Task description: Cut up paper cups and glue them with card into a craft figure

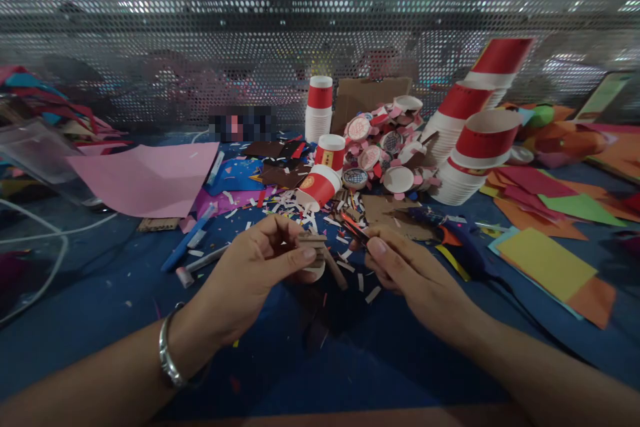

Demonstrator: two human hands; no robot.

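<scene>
My left hand [260, 263], a silver bangle on its wrist, pinches a small brown cardboard piece [314, 255] between thumb and fingers above the blue table [110, 293]. My right hand [405, 270] is closed a little to the right, its fingertips gripping a thin dark tool with an orange part [354, 227], possibly scissors. The two hands are close together over paper scraps. Brown cardboard strips lie just under the held piece.
Red and white paper cups stand singly [330, 150] and in stacks [319, 109], [480, 147] behind the hands. A pile of round cup bottoms [385, 147], a pink sheet [145, 177], coloured paper sheets [547, 260], a blue marker [187, 240] and a perforated metal wall [320, 27] surround them.
</scene>
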